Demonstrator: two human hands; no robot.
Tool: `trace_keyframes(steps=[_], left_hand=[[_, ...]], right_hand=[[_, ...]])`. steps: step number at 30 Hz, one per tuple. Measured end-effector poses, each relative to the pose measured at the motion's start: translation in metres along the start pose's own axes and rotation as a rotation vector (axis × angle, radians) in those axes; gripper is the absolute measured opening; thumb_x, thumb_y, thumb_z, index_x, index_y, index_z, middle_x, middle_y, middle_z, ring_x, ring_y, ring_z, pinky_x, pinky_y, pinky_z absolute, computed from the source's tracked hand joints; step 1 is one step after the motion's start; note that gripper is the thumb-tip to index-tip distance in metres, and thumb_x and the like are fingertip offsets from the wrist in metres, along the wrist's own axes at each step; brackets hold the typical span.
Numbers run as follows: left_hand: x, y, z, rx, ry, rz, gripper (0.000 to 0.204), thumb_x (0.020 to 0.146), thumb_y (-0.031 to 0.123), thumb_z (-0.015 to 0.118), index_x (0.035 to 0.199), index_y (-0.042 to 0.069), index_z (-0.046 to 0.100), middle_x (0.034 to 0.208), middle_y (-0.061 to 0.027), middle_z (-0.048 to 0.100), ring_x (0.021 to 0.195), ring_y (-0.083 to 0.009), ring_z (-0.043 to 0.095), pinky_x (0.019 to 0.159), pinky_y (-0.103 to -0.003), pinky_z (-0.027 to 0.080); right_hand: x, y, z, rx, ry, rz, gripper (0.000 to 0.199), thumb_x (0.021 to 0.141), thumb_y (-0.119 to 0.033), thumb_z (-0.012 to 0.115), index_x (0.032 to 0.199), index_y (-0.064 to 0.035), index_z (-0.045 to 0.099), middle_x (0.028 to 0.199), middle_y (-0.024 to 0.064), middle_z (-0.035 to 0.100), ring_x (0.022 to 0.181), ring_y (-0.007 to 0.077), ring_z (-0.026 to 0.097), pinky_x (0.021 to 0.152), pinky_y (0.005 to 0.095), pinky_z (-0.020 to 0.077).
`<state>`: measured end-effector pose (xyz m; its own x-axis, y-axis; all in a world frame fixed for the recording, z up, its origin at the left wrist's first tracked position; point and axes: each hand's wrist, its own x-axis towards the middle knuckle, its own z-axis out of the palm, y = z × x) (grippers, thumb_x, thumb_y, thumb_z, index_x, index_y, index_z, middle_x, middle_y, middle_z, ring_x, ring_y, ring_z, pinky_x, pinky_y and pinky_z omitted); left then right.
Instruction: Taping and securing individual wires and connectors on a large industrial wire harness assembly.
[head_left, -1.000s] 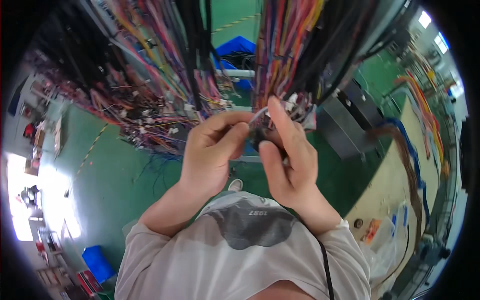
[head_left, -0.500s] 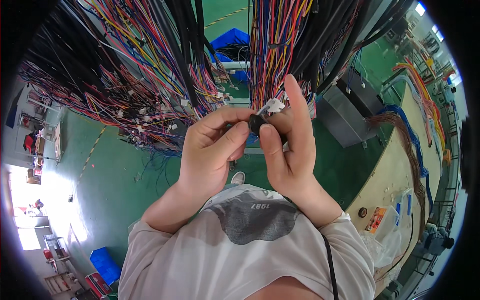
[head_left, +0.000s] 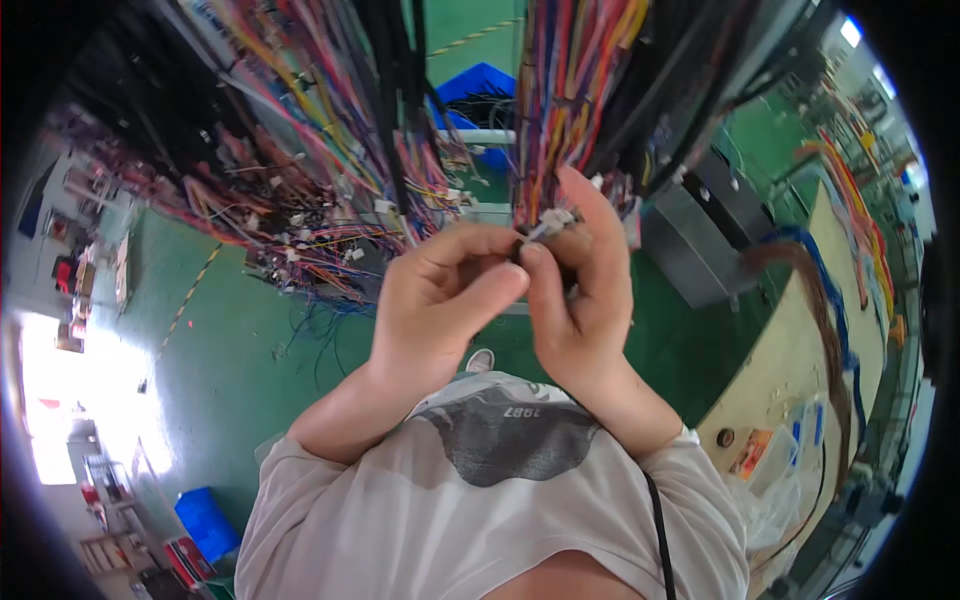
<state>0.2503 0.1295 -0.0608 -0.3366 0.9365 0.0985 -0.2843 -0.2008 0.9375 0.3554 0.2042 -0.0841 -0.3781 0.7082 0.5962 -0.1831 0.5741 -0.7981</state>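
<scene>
White connector (head_left: 558,217), one, with pale wire (head_left: 536,233); dark piece (head_left: 517,251) beside, pinched by my left hand (head_left: 428,292) and right hand (head_left: 592,292).

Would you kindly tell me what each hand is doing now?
Left hand: closed, apparently on a small black piece, mostly hidden.
Right hand: closed, apparently on a thin grey wire, index raised.

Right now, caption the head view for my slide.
Left hand and right hand close together at a white connector, hanging multicoloured wires beyond.

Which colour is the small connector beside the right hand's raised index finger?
The connector is white; it shows in the head view, slightly blurred.
</scene>
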Motion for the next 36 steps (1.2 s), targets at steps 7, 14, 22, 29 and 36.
trace_keyframes(steps=[7, 14, 22, 29, 36], left_hand=[[0.015, -0.022, 0.0, 0.463, 0.052, 0.303, 0.015, 0.075, 0.013, 0.056, 0.081, -0.001, 0.056, 0.072, -0.0088, 0.054, 0.066, -0.0135, 0.052, 0.057, -0.026, 0.04], [-0.003, -0.014, -0.012, 0.569, 0.052, 0.38, 0.012, 0.078, 0.009, 0.052, 0.08, -0.003, 0.053, 0.072, -0.01, 0.051, 0.066, -0.0202, 0.05, 0.058, -0.028, 0.038], [-0.003, -0.013, -0.007, 0.679, -0.014, 0.537, 0.007, 0.075, -0.003, 0.046, 0.08, 0.001, 0.05, 0.074, -0.0116, 0.051, 0.07, -0.0287, 0.051, 0.057, -0.034, 0.04], [-0.004, -0.015, -0.008, 0.672, -0.086, 0.42, 0.009, 0.07, 0.002, 0.056, 0.075, 0.0, 0.049, 0.072, -0.011, 0.049, 0.069, -0.0258, 0.05, 0.058, -0.034, 0.039], [-0.004, -0.034, -0.015, 0.565, -0.153, 0.505, 0.021, 0.068, 0.005, 0.063, 0.083, -0.002, 0.05, 0.072, -0.0115, 0.049, 0.069, -0.0266, 0.05, 0.058, -0.033, 0.039]], right_hand=[[-0.006, 0.012, -0.01, 0.016, -0.005, 0.087, 0.035, 0.087, -0.009, 0.043, 0.12, 0.0004, 0.038, 0.108, 0.01, 0.049, 0.097, 0.0178, 0.048, 0.082, 0.0267, 0.0381], [-0.005, 0.006, -0.013, 0.078, -0.245, 0.038, 0.015, 0.086, -0.008, 0.047, 0.094, 0.0048, 0.051, 0.09, 0.007, 0.051, 0.083, 0.0121, 0.047, 0.075, 0.0239, 0.0374], [-0.003, 0.019, -0.019, 0.206, -0.203, 0.088, 0.014, 0.086, -0.008, 0.048, 0.095, 0.0024, 0.051, 0.092, 0.004, 0.051, 0.081, 0.0091, 0.047, 0.073, 0.0204, 0.0371], [-0.001, 0.025, -0.02, 0.204, -0.195, 0.095, 0.012, 0.085, -0.006, 0.048, 0.094, 0.0022, 0.051, 0.089, 0.004, 0.051, 0.08, 0.0091, 0.047, 0.071, 0.0212, 0.038], [0.003, 0.013, -0.028, 0.093, -0.438, 0.105, 0.013, 0.083, -0.005, 0.049, 0.094, 0.0009, 0.05, 0.089, 0.0039, 0.051, 0.08, 0.0107, 0.048, 0.071, 0.022, 0.0386]])
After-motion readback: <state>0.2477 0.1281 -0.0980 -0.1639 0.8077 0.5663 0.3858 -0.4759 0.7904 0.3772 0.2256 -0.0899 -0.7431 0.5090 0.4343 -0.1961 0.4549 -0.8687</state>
